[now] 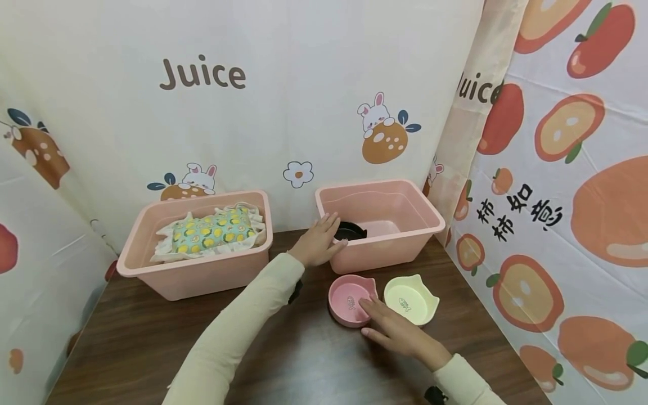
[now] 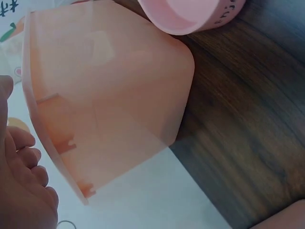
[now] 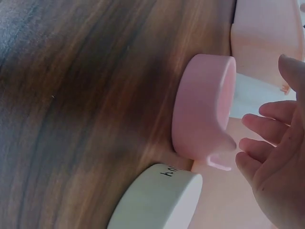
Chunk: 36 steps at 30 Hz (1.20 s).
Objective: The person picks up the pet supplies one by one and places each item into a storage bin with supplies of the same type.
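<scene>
Left hand [image 1: 318,243] hung loose at the right tub's [image 1: 386,251] left edge; right hand [image 1: 400,333], loose too, near the pink bowl [image 1: 345,306].

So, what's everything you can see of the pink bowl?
The pink bowl is round and shallow, smooth like ceramic or plastic, with pointed ears, a fish drawing inside and dark lettering outside. It sits upright on the dark wooden table, in front of a pink bin and beside, but apart from, a pale yellow bowl. The right grip reaches over it; whether it touches is unclear.
</scene>
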### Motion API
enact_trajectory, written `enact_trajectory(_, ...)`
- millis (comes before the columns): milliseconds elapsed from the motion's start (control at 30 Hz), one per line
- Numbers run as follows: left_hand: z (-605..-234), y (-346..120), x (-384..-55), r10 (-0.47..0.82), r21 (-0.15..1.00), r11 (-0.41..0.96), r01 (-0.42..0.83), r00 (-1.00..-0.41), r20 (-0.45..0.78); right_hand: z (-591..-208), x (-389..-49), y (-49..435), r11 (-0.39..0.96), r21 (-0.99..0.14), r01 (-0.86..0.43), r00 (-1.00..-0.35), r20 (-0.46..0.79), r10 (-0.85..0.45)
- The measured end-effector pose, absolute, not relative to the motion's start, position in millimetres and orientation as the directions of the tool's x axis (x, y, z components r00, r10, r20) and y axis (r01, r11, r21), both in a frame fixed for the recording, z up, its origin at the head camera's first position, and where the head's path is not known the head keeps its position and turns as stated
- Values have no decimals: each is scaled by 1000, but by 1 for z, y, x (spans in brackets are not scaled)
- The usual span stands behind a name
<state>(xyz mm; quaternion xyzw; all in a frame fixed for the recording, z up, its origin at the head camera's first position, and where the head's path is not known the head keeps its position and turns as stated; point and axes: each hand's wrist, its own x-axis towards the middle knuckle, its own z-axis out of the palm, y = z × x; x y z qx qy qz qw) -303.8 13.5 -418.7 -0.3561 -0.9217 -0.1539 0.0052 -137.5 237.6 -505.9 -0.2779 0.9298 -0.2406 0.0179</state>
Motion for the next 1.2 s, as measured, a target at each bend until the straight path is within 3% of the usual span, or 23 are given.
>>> enact_trajectory(500, -423, 19, -313, 624, 314, 726, 612, -778, 75, -514, -141, 242, 750, -438, -496, -850, 67, -523)
enact_trajectory(967, -424, 20, -312, 623, 322, 729, 604, -780, 52, -526, -165, 239, 713, -350, -607, -788, 152, -596)
enact_trajectory(1200, -424, 21, -313, 619, 276, 748, 603, -785, 36, -537, -179, 239, 699, -413, -584, -789, 87, -608)
